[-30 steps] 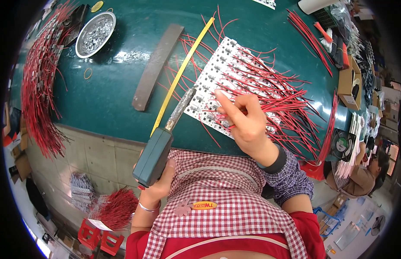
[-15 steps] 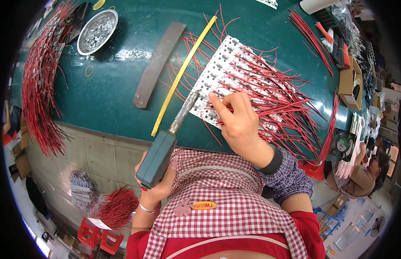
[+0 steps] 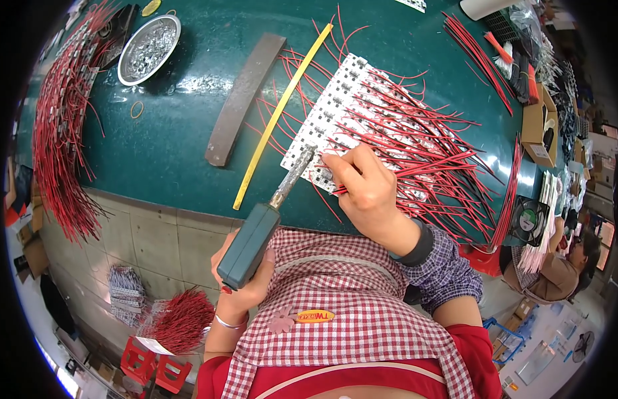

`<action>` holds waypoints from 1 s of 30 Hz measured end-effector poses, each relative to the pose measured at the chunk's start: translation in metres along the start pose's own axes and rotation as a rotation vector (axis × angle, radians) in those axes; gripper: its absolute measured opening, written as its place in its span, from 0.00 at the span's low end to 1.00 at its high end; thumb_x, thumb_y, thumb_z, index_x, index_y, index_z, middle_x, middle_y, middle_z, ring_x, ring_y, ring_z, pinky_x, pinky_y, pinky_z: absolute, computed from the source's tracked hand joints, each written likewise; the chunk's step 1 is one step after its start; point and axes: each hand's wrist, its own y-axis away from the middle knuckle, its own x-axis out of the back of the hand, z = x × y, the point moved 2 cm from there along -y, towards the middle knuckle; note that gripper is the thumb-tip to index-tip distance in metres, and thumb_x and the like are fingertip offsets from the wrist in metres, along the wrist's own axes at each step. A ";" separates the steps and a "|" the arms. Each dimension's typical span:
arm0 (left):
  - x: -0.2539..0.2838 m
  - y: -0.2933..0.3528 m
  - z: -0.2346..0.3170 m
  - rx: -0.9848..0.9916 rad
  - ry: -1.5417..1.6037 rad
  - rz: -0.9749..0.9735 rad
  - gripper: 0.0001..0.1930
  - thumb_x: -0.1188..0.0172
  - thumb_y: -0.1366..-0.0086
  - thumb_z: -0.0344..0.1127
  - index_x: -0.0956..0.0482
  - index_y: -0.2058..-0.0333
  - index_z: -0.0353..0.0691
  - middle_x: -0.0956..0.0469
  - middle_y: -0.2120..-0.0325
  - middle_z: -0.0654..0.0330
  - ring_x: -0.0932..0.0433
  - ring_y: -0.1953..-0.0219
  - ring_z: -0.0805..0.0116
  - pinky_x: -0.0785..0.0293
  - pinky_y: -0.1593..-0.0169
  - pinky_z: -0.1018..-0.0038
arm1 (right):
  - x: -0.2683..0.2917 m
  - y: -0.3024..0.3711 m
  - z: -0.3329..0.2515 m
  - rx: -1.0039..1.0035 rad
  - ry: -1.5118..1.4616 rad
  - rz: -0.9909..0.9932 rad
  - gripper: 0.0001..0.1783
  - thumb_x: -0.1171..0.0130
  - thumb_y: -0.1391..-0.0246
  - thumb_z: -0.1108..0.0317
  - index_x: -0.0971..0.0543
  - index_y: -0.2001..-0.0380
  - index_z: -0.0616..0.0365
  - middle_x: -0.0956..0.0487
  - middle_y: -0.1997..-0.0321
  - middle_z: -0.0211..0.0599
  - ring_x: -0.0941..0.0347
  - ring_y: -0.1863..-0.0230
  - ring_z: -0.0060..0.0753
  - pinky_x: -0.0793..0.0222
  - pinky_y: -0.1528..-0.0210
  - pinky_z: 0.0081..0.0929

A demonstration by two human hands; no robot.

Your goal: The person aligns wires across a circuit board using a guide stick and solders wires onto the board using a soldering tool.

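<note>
My left hand [image 3: 246, 282] grips the teal handle of a soldering iron [image 3: 256, 236]; its metal tip rests on the near left corner of a white panel of small circuit boards [image 3: 335, 110]. My right hand [image 3: 362, 189] lies on the panel's near edge, pinching a red wire [image 3: 415, 169] against a board just right of the iron's tip. Many red wires [image 3: 429, 133] stick out from the panel to the right and over the green table [image 3: 176, 146].
A yellow strip [image 3: 282, 113] and a brown bar [image 3: 246, 96] lie left of the panel. A metal bowl [image 3: 149, 46] sits far left, with bundles of red wires [image 3: 59, 126] at the table's left edge. Boxes and another person [image 3: 562, 266] are at right.
The soldering iron's tip and my right hand have shifted toward the panel's near left corner; the right fingers have moved to another wire there.
</note>
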 end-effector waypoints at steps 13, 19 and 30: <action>0.003 0.000 0.000 0.083 -0.020 -0.093 0.13 0.37 0.50 0.20 0.20 0.63 0.28 0.22 0.69 0.53 0.22 0.74 0.63 0.26 0.68 0.73 | -0.002 0.000 0.001 0.000 -0.027 -0.002 0.24 0.39 0.68 0.87 0.17 0.62 0.59 0.31 0.74 0.33 0.29 0.75 0.32 0.34 0.78 0.31; 0.003 -0.005 0.006 0.097 -0.010 -0.081 0.12 0.37 0.51 0.20 0.20 0.64 0.28 0.21 0.69 0.52 0.21 0.74 0.60 0.26 0.67 0.73 | -0.002 0.000 0.001 0.003 -0.021 -0.001 0.24 0.39 0.68 0.88 0.18 0.62 0.60 0.31 0.74 0.34 0.29 0.75 0.33 0.34 0.78 0.32; 0.006 0.000 0.004 -0.038 -0.068 -0.019 0.12 0.36 0.52 0.21 0.19 0.65 0.28 0.20 0.68 0.49 0.19 0.71 0.56 0.23 0.65 0.71 | -0.002 0.000 0.001 -0.005 -0.014 -0.013 0.26 0.40 0.69 0.87 0.18 0.60 0.58 0.31 0.73 0.34 0.28 0.75 0.33 0.33 0.78 0.32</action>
